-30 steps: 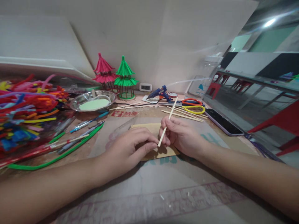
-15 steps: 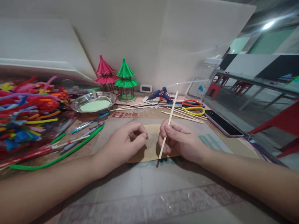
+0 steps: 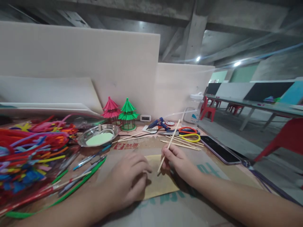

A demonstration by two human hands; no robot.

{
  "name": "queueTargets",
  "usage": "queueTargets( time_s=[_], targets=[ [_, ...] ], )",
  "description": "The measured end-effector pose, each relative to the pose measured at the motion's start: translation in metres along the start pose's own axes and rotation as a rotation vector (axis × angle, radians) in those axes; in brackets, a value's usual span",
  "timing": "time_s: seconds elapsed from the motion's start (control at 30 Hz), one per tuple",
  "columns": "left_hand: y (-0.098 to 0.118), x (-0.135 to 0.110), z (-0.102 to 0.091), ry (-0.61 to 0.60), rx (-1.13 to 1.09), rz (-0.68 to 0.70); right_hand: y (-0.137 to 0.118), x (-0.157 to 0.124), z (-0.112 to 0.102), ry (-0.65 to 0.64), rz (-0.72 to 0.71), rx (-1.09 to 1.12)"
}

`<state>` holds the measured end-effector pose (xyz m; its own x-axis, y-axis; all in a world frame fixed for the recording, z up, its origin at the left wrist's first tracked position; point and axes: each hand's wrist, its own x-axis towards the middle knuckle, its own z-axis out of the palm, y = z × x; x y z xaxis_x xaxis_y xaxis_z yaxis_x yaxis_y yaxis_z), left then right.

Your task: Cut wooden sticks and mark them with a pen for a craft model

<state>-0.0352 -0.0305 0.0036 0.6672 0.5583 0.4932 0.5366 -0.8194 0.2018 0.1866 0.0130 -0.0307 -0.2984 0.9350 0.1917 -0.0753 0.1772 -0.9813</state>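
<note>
A thin pale wooden stick (image 3: 174, 135) is pinched in my right hand (image 3: 176, 158). It slants, its upper end leaning right and its lower tip over a tan sheet of paper or card (image 3: 163, 186). Over the left side of that sheet is my left hand (image 3: 130, 176), palm down with loosely bent fingers apart from the thumb; it shows nothing in its grasp. Several similar sticks (image 3: 187, 145) lie beyond my right hand, beside scissors with red and yellow handles (image 3: 190, 135).
A blue glue gun (image 3: 158, 123), green pagoda model (image 3: 128, 115) and pink one (image 3: 110, 108) stand behind. At left are a metal dish (image 3: 82, 142) and colourful pipe cleaners (image 3: 35, 151). Phone (image 3: 221, 149) and clear bottle (image 3: 193, 108) are at right.
The camera view has tilted up, so the table things sit lower. My left hand's fingers have loosened and stretched over the tan sheet. The stick stays in my right hand.
</note>
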Motion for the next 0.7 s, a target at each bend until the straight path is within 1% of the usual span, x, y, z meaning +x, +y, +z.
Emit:
queueTargets(
  time_s=[0.07, 0.13, 0.2, 0.27, 0.33, 0.4, 0.5, 0.63, 0.7],
  targets=[
    [-0.015, 0.002, 0.001, -0.063, -0.008, -0.051, -0.002, -0.003, -0.002, -0.023, -0.031, -0.065],
    [-0.023, 0.003, 0.0, -0.149, -0.037, -0.073, -0.005, -0.005, -0.006, -0.042, -0.103, -0.194],
    [-0.025, 0.003, -0.001, -0.221, -0.063, -0.086, -0.01, -0.006, -0.012, -0.086, -0.218, -0.392],
    [-0.024, 0.002, 0.0, -0.281, -0.073, -0.088, -0.014, -0.007, -0.017, -0.158, -0.333, -0.582],
    [-0.024, 0.002, 0.002, -0.331, -0.067, -0.076, -0.017, -0.008, -0.02, -0.222, -0.378, -0.696],
    [-0.024, 0.003, 0.003, -0.364, -0.044, -0.062, -0.02, -0.011, -0.019, -0.265, -0.356, -0.75],
    [-0.025, 0.005, 0.004, -0.391, -0.015, -0.065, -0.023, -0.017, -0.015, -0.315, -0.33, -0.762],
    [-0.025, 0.006, 0.005, -0.414, -0.008, -0.022, -0.026, -0.023, -0.01, -0.422, -0.435, -0.76],
    [-0.025, 0.006, 0.005, -0.421, -0.001, -0.007, -0.025, -0.023, -0.01, -0.435, -0.477, -0.803]
  ],
)
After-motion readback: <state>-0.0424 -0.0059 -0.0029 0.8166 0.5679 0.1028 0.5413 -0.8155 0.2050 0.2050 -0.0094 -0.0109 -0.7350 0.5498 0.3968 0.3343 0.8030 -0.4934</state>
